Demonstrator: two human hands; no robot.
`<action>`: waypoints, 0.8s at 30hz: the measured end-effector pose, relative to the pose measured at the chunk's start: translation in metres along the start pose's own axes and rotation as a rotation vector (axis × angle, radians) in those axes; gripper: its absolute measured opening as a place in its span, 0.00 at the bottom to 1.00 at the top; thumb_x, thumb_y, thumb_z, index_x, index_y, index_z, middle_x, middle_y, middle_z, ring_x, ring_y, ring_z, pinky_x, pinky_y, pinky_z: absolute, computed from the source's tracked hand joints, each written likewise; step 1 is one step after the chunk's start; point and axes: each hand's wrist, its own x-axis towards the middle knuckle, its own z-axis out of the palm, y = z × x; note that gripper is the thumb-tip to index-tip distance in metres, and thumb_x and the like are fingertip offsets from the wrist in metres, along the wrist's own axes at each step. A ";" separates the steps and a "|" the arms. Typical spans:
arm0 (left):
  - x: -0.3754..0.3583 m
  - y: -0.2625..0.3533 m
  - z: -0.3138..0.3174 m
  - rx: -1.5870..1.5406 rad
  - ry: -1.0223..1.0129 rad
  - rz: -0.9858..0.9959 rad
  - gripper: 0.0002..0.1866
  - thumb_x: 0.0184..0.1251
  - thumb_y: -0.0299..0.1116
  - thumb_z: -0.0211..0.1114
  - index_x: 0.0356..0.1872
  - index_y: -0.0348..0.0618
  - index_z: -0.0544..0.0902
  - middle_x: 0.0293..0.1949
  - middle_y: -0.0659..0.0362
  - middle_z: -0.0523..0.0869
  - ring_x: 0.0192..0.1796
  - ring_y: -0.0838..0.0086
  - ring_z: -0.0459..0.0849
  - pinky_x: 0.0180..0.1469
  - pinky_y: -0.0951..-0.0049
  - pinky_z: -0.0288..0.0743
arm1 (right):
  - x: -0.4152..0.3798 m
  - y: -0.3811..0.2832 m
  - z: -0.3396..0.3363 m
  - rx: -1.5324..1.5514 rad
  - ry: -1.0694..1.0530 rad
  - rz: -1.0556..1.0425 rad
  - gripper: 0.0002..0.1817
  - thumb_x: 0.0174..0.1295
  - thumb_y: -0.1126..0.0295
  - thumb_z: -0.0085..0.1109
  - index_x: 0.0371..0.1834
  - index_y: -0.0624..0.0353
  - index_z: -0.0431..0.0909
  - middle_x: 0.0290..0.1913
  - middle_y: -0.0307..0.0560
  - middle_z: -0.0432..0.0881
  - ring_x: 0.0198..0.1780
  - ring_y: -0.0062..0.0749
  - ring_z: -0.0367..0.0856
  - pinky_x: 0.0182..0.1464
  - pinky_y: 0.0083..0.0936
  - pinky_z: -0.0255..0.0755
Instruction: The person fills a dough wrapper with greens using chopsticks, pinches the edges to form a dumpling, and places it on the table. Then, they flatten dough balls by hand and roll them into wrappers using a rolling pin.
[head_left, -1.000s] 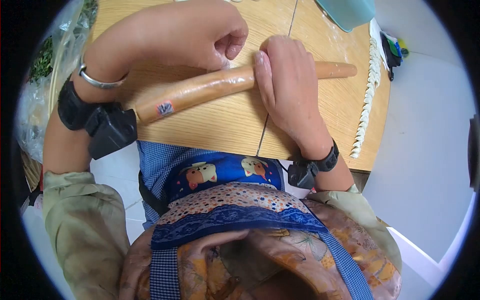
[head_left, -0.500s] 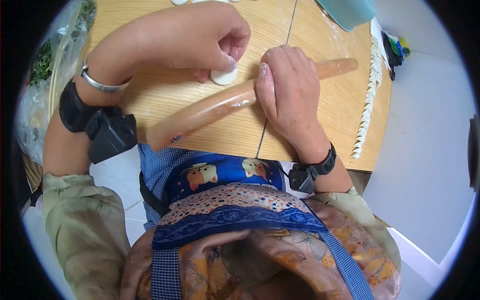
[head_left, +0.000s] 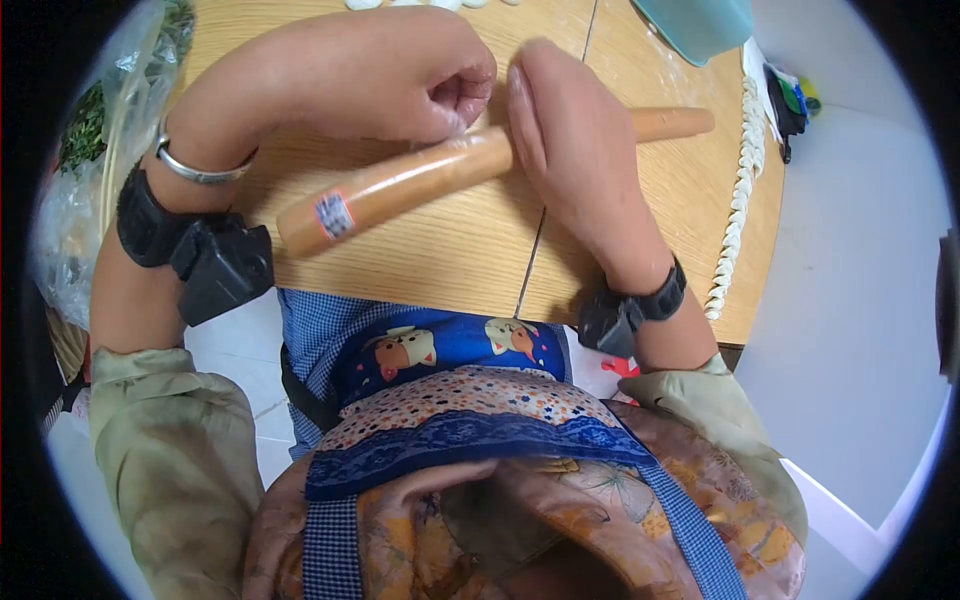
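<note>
A wooden rolling pin (head_left: 400, 185) lies at a slant over the table, its labelled thick end towards the lower left. My right hand (head_left: 575, 135) is closed over its middle, with the fingertips out of sight on the far side. Just left of it, my left hand (head_left: 450, 80) is curled with thumb and fingers together, close against the pin's far edge. Its fingertips are mostly hidden behind the hand and the pin. The small white dough disc that these fingers held at its edge a moment ago is covered now.
Along the right edge of the wooden table (head_left: 430, 255) runs a long row of overlapping white dough pieces (head_left: 735, 220). A light blue container (head_left: 700, 30) stands at the top right. More dough discs (head_left: 440, 3) show at the top edge. Plastic bags with greens (head_left: 85, 130) are at the left.
The rolling pin has moved away from me and rolled, bringing its label into view. My right hand went with it. The dough disc has gone out of sight; my left hand stays nearly in place.
</note>
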 end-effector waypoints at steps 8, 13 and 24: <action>0.007 0.017 -0.003 -0.025 -0.073 -0.185 0.04 0.58 0.22 0.63 0.31 0.35 0.76 0.23 0.59 0.73 0.28 0.76 0.74 0.32 0.71 0.70 | -0.036 0.001 -0.005 0.005 0.105 -0.105 0.06 0.59 0.72 0.59 0.34 0.58 0.72 0.31 0.49 0.74 0.37 0.48 0.74 0.41 0.41 0.63; 0.006 0.014 0.001 -0.203 -0.022 -0.266 0.03 0.57 0.23 0.63 0.31 0.35 0.78 0.22 0.61 0.74 0.28 0.79 0.73 0.32 0.73 0.70 | -0.031 -0.001 -0.004 -0.036 0.116 -0.066 0.06 0.58 0.71 0.60 0.32 0.58 0.73 0.31 0.49 0.75 0.37 0.47 0.75 0.40 0.41 0.66; 0.003 0.003 -0.003 -0.055 0.025 -0.139 0.12 0.69 0.32 0.62 0.36 0.28 0.80 0.24 0.54 0.79 0.29 0.75 0.76 0.35 0.69 0.73 | 0.010 0.007 0.003 -0.044 0.011 -0.001 0.10 0.67 0.68 0.57 0.30 0.62 0.74 0.30 0.55 0.79 0.36 0.55 0.77 0.39 0.49 0.72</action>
